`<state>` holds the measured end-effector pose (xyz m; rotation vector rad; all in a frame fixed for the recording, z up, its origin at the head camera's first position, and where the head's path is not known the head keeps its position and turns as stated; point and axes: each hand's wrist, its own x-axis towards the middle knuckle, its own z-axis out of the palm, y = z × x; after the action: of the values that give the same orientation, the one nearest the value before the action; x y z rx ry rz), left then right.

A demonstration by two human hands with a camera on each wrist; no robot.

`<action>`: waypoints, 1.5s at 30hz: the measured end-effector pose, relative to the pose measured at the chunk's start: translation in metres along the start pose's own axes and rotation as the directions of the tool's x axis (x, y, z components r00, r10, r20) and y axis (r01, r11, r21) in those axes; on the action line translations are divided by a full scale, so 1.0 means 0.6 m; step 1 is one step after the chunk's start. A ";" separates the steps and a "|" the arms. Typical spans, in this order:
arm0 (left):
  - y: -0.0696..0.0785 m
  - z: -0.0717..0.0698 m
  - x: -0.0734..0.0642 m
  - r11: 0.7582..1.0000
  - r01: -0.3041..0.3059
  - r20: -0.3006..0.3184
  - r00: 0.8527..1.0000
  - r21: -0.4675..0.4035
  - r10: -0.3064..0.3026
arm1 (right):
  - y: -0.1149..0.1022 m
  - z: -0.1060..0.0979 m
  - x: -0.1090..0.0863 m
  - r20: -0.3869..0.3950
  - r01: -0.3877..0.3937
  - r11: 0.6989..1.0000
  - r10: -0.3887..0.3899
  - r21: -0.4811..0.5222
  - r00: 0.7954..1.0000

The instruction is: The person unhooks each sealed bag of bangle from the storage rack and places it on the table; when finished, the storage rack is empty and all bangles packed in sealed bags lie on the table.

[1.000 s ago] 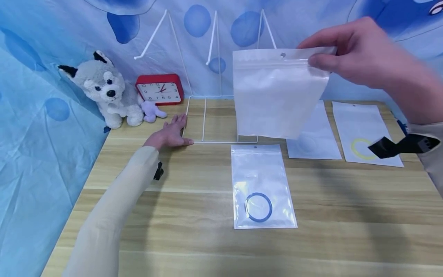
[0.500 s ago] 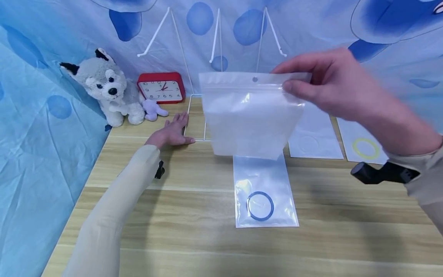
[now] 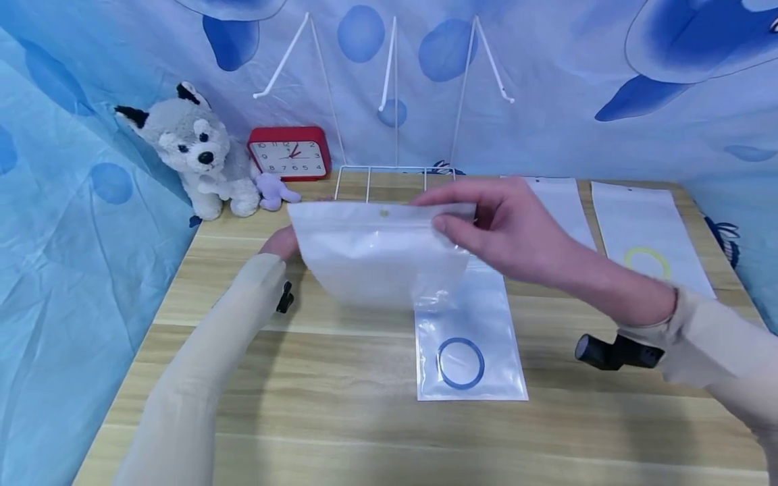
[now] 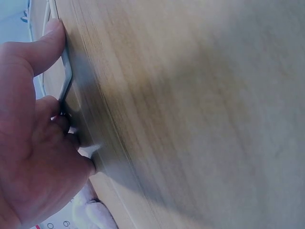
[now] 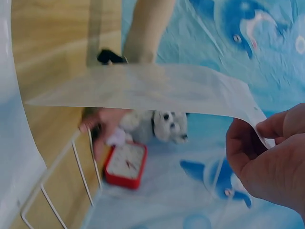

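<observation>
My right hand (image 3: pixel 504 229) pinches the top right corner of a white zip-lock bag (image 3: pixel 365 250) between thumb and fingers. The bag hangs tilted over the table, with a small hole in its top strip; its lower edge is blurred. In the head view it covers most of my left hand (image 3: pixel 282 243). The left wrist view has the left thumb on the front wire of a white wire display rack (image 4: pixel 67 71), the other fingers at its corner. Below the held bag lies another zip-lock bag (image 3: pixel 450 324) with a blue ring (image 3: pixel 460 364) inside.
Three white prongs, the middle prong (image 3: pixel 389 67) among them, rise behind the rack. A plain white bag (image 3: pixel 556 202) and a bag with a yellow ring (image 3: pixel 632 209) lie back right. At back left are a husky plush (image 3: pixel 203 152), a small purple plush (image 3: pixel 273 191) and a red clock (image 3: pixel 290 154).
My right hand has carried the white bag down and to the left, from over the rack's right side to in front of the left hand. The left hand stays at the rack.
</observation>
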<state>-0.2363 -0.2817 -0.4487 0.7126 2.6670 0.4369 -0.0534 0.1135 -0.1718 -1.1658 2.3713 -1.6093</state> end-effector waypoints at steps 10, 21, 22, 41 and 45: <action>0.161 -0.100 -0.058 0.960 0.271 0.179 0.950 -0.067 -0.255 | 0.015 0.062 -0.016 0.050 -0.132 0.979 0.126 0.157 0.991; 0.137 -0.081 -0.055 0.978 0.177 0.125 0.979 -0.114 -0.162 | 0.159 0.117 0.021 0.028 -0.300 0.942 0.299 0.149 0.954; 0.136 -0.080 -0.054 0.979 0.176 0.124 0.979 -0.108 -0.162 | 0.171 0.121 0.024 0.025 -0.278 0.949 0.277 0.150 0.961; 0.172 -0.085 -0.067 0.970 0.231 0.107 0.969 -0.074 -0.223 | 0.284 0.179 0.007 0.049 -0.138 0.990 0.140 -0.028 0.989; 0.170 -0.086 -0.067 0.973 0.219 0.110 0.971 -0.074 -0.211 | 0.291 0.184 0.009 0.053 -0.131 0.977 0.142 -0.169 0.988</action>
<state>-0.1813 -0.2289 -0.3545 0.4029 2.5760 0.4406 -0.1066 0.0548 -0.3626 -1.0346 2.5218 -1.3361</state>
